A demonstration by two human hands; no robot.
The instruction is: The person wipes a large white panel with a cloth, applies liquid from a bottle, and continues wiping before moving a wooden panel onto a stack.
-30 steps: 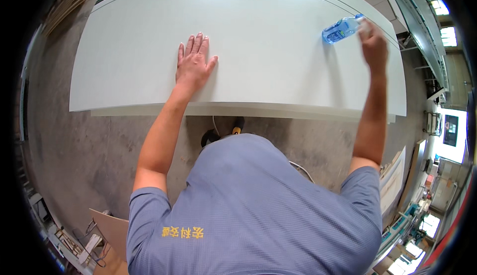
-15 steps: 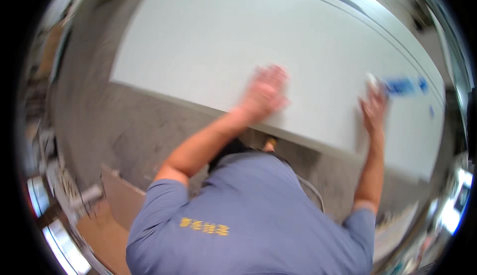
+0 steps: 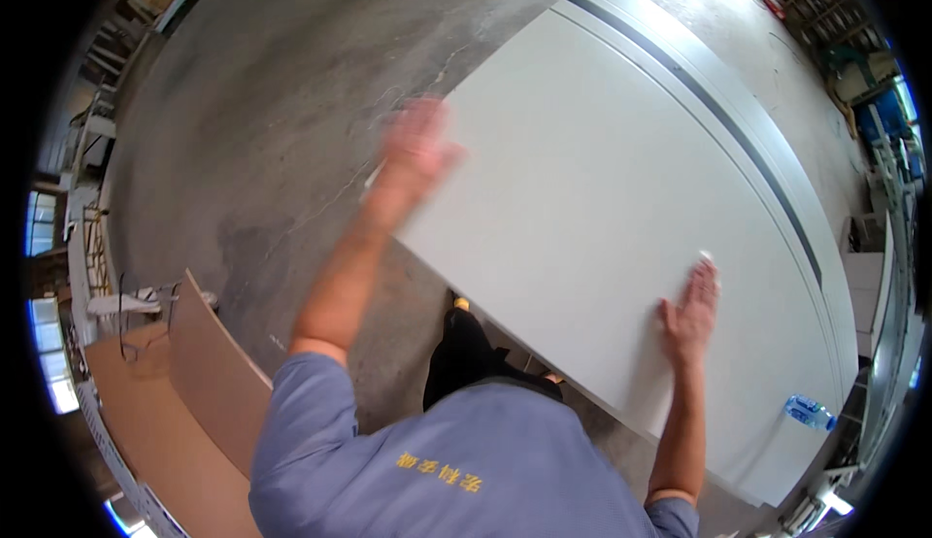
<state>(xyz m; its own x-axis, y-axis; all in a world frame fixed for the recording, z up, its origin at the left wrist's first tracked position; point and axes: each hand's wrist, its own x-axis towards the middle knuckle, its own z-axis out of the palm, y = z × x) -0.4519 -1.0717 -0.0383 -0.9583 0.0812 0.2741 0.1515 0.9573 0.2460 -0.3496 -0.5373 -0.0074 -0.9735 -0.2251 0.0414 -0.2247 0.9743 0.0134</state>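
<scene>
A large, pale, flat panel (image 3: 582,169) lies at an angle in front of me. My left hand (image 3: 417,150), smeared by motion, is over the panel's left edge, with its fingers stretched out and thumb apart. Beside its wrist a small white bit (image 3: 370,178) shows; I cannot tell what it is. My right hand (image 3: 689,315) lies flat on the panel, thumb apart. From beyond its fingertips pokes a small white piece (image 3: 706,257), mostly hidden under them. A clear bottle with a blue label (image 3: 810,412) lies on its side near the panel's right end.
Along the panel's far side runs a dark groove (image 3: 718,96) beside a raised pale strip. At lower left stands an open brown board box or cabinet (image 3: 218,373). Shelving with mixed goods (image 3: 845,43) is at the far right. Cracked concrete floor (image 3: 272,130) surrounds the panel.
The view has turned, so the panel now slants down to the right. My left hand has moved to the panel's left edge. My right hand is now farther from the bottle.
</scene>
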